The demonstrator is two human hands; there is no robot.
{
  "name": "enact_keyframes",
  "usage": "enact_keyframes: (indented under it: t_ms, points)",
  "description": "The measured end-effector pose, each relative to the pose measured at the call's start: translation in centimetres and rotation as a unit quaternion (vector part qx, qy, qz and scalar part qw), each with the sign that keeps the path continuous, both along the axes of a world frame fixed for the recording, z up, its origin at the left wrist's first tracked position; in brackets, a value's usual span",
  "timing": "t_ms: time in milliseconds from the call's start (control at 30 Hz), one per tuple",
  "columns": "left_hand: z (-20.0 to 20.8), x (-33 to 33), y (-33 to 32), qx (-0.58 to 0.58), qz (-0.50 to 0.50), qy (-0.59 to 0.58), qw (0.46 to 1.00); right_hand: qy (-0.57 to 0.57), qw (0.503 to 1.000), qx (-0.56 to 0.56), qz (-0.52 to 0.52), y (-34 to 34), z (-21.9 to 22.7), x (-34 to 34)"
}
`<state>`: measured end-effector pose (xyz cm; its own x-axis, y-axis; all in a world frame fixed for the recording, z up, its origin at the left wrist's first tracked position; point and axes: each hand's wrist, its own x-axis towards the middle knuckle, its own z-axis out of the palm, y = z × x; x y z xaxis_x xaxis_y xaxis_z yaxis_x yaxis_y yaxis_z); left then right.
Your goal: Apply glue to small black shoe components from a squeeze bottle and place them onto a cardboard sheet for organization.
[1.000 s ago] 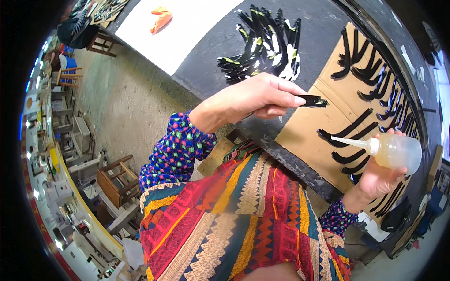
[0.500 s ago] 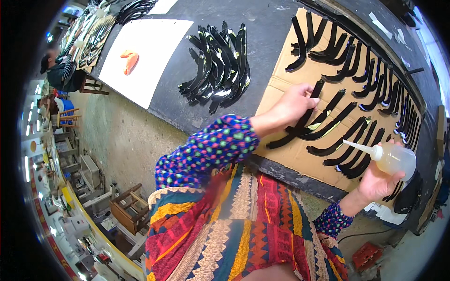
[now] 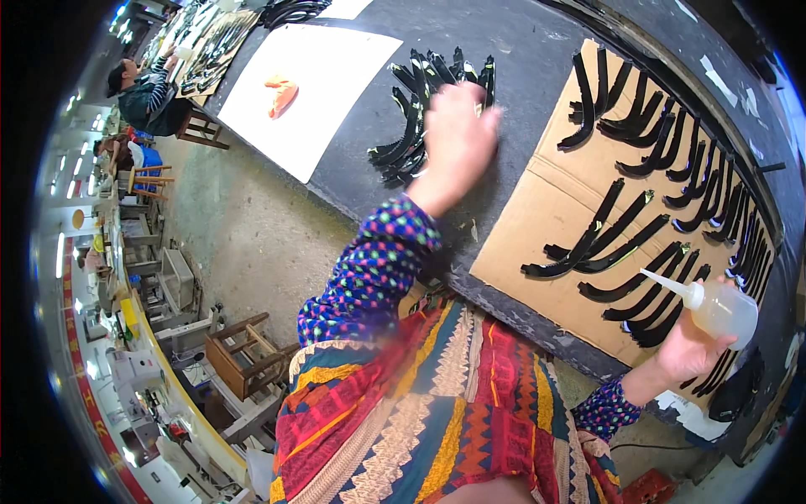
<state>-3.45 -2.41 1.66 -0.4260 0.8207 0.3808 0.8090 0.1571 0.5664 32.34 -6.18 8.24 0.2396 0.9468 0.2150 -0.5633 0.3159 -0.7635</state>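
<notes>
My left hand [image 3: 457,139] is over a pile of curved black strips [image 3: 411,122] on the dark table. Motion smears its fingers, so whether they grip a strip cannot be made out. My right hand [image 3: 690,346] is closed round a translucent squeeze bottle [image 3: 724,313] with a pale liquid inside. The bottle's thin nozzle points left, above the cardboard sheet [image 3: 525,244]. Rows of similar curved black strips lie on that sheet. Nearest its left part is a strip [image 3: 579,248] crossing the end of another one, with small pale green marks on some strips.
A white sheet [image 3: 315,92] with a crumpled orange piece [image 3: 280,97] lies left of the pile. Another person [image 3: 147,97] sits at the table's far left end. A wooden stool [image 3: 243,353] stands on the floor at the left. White scraps lie along the table's far right edge.
My left hand has let go of a strip on the cardboard and moved left to the pile. The right hand still holds the bottle, and the whole view has shifted slightly.
</notes>
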Motion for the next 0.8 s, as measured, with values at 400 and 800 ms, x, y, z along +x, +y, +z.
enact_keyframes:
  t_ms: [400, 800]
  points:
    - [-2.0, -10.2, 2.7, -0.133, 0.109, -0.225, 0.959, 0.022, 0.998, -0.017, 0.057, 0.9, 0.5, -4.0]
    - [-4.3, -11.1, 6.6, -0.107, 0.157, -0.149, 0.971, 0.054, 0.99, -0.014, 0.129, 0.6, 0.8, -5.8]
